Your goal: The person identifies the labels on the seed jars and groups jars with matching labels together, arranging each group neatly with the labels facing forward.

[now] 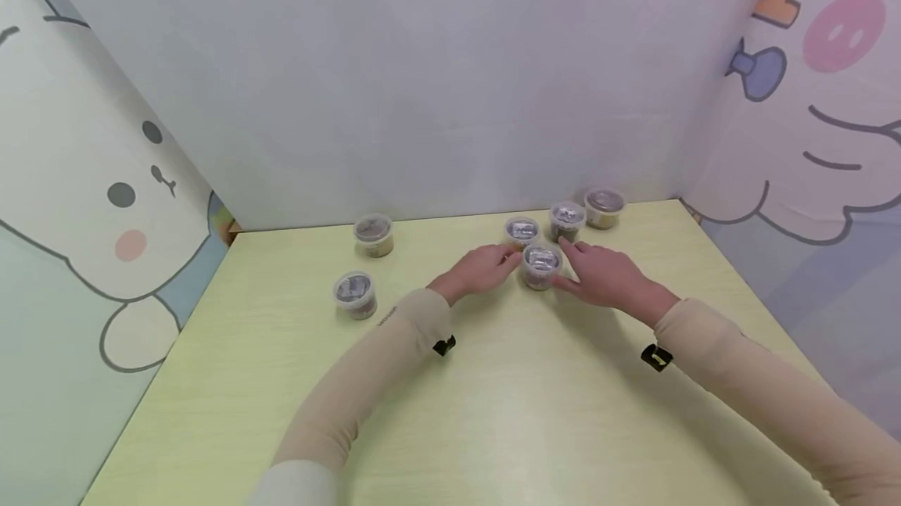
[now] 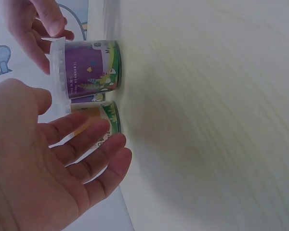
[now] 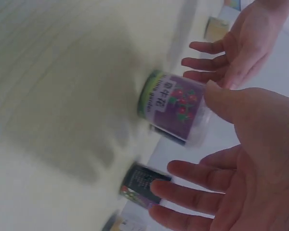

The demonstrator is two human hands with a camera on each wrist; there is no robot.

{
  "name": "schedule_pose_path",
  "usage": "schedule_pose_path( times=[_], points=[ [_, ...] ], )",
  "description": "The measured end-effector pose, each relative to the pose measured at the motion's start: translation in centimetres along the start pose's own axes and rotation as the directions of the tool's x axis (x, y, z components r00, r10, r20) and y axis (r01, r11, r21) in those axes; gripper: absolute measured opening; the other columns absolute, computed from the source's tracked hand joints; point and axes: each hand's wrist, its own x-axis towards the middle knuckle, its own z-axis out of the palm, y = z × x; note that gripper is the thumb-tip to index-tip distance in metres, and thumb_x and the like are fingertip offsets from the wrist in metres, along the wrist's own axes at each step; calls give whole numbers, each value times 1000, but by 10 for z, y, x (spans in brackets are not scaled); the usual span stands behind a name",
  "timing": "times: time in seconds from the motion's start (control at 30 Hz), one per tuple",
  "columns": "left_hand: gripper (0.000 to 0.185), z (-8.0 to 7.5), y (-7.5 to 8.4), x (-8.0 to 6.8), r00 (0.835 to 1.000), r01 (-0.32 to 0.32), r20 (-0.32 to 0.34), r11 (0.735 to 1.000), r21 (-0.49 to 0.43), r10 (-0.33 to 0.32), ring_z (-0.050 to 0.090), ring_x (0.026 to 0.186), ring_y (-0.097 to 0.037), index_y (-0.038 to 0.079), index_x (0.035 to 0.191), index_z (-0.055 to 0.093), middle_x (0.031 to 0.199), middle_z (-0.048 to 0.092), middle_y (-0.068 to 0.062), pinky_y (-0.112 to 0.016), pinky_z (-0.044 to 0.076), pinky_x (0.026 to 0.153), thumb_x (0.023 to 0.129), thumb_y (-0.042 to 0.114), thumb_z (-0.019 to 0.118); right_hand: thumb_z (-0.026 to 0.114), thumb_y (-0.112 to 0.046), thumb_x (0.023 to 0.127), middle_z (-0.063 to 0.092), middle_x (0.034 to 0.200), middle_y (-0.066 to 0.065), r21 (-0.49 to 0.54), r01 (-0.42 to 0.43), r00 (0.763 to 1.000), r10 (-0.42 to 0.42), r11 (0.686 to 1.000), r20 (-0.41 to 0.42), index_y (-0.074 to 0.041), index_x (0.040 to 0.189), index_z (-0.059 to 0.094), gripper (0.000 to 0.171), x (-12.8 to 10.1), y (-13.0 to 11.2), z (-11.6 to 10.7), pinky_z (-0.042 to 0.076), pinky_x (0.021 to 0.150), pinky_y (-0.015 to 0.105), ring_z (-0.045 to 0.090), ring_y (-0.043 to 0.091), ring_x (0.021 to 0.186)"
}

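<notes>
A lidded plastic cup with a purple label (image 1: pixel 541 266) stands upright on the table between the two hands. My right hand (image 1: pixel 608 278) is at its right side, thumb tip at the lid rim and the other fingers spread apart in the right wrist view. On the other side, my left hand (image 1: pixel 486 268) has its fingers extended and loosely bent, close to the purple cup and a cup with an orange label (image 2: pixel 95 113) behind it. A dark-labelled cup (image 3: pixel 143 182) stands just beyond the right hand's fingers.
Another lidded cup (image 1: pixel 604 209) is at the back right, near the wall. Two more stand to the left, one at the back (image 1: pixel 374 235) and one nearer (image 1: pixel 355 295). Cartoon-printed panels flank the pale yellow table (image 1: pixel 493 420) on both sides.
</notes>
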Motion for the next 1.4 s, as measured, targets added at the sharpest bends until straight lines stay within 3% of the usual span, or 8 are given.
schedule_pose_path(
  times=[0.2,0.37,0.53,0.77,0.93,1.17,1.4],
  points=[
    [40,6,1,8,1000,29,-11,995,-97,-30,54,81,-16,10,114,63,93,60,-2,-29,46,71,111,39,35,63,-52,98,50,142,35,219,11,1000,-7,976,-21,9,153,32,88,7,11,18,45,100,62,53,50,125],
    [38,7,1,12,999,24,-18,990,-139,-27,52,77,-13,8,111,64,91,60,-1,-26,44,67,111,37,40,63,-45,100,50,143,32,312,22,999,-9,950,-44,7,153,35,79,10,16,23,47,99,59,58,46,121],
    [42,9,-2,12,998,56,6,973,-224,-56,55,77,-14,6,114,65,92,64,-5,-27,45,67,109,42,44,62,-42,102,52,141,32,341,39,999,-32,939,-24,9,152,34,77,13,18,24,52,92,55,65,41,110],
    [45,11,-7,11,996,91,37,930,-356,-83,63,89,-23,5,118,66,104,68,-12,-29,50,68,108,45,47,61,-43,102,48,143,34,338,34,999,-37,941,4,8,154,32,78,13,20,25,53,91,55,65,40,110],
    [43,11,-6,11,996,92,34,916,-390,-86,65,90,-26,6,117,66,107,68,-13,-29,53,69,107,44,48,62,-41,102,47,144,34,331,45,999,-47,942,-4,9,154,32,78,13,20,23,54,90,54,65,40,110],
    [42,14,-8,13,995,95,44,907,-410,-85,65,93,-24,6,116,65,112,67,-12,-29,54,70,108,43,48,64,-36,101,46,146,34,372,48,999,-42,927,-25,9,153,33,75,13,19,24,53,92,54,66,39,108],
    [41,13,-5,11,994,105,37,927,-360,-99,62,79,-20,6,116,65,102,67,-15,-28,51,65,108,42,47,64,-36,101,50,143,32,469,34,999,-16,882,-42,10,152,33,75,13,21,31,48,100,57,60,44,121]
  ],
)
